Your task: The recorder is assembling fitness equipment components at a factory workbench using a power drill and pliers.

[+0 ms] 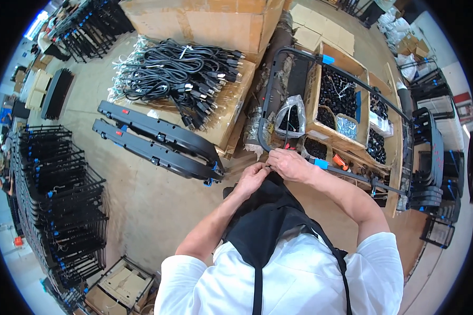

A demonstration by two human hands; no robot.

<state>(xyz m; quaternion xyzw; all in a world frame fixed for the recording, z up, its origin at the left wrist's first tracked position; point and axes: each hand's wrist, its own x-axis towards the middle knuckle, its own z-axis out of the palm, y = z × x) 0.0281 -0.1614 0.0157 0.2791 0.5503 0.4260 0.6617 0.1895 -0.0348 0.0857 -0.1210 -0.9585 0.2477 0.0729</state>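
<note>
My left hand (251,179) and my right hand (290,165) meet in front of my black apron (270,215), fingertips pinched together. What they pinch is hidden by the fingers. My right hand is at the near left corner of a black tubular frame (267,100), which has blue wraps on its tubes and lies across a wooden parts box. A thin dark cable (286,135) rises from just above my right fingers toward a clear plastic bag (290,118) of dark parts. To the left of my left hand stand two long black curved frame parts (157,144).
Bundled black cables (186,73) lie on a cardboard box (235,118). The wooden box (311,123) holds small black parts and bagged screws; an orange-and-black tool (340,161) lies near it. Stacked black frames (60,205) stand at the left, more frames (428,157) at the right.
</note>
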